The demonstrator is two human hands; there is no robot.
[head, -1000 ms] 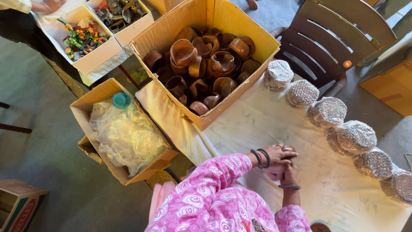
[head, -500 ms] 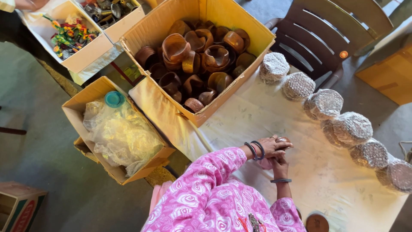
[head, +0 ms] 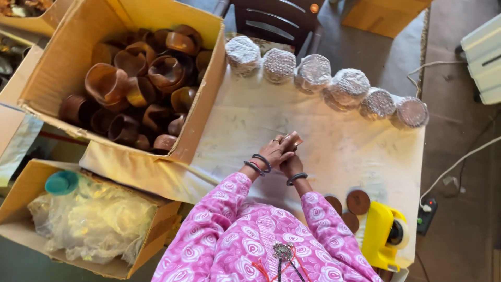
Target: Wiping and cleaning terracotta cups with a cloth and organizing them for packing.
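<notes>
My left hand [head: 274, 151] and my right hand [head: 292, 166] are pressed together over the white cloth-covered table [head: 344, 151], fingers closed around each other. A small brown thing [head: 294, 140] shows at the fingertips; I cannot tell what it is. Both wrists wear dark bangles, and the sleeves are pink with a floral print. A row of several foil-wrapped round bundles [head: 313, 73] lies along the table's far edge. A large cardboard box [head: 52, 68] of brown clay cups [head: 109, 83] stands to the left of my hands.
Three brown discs [head: 358, 201] and a yellow tape dispenser [head: 383, 235] sit at the table's near right. A lower box [head: 21, 188] at the left holds clear plastic bags and a teal lid. A dark chair [head: 276, 23] stands beyond the table, with cables on the floor at the right.
The view has swung to the right, bringing the discs and the tape dispenser into sight. My hands stay pressed together in the same spot on the cloth.
</notes>
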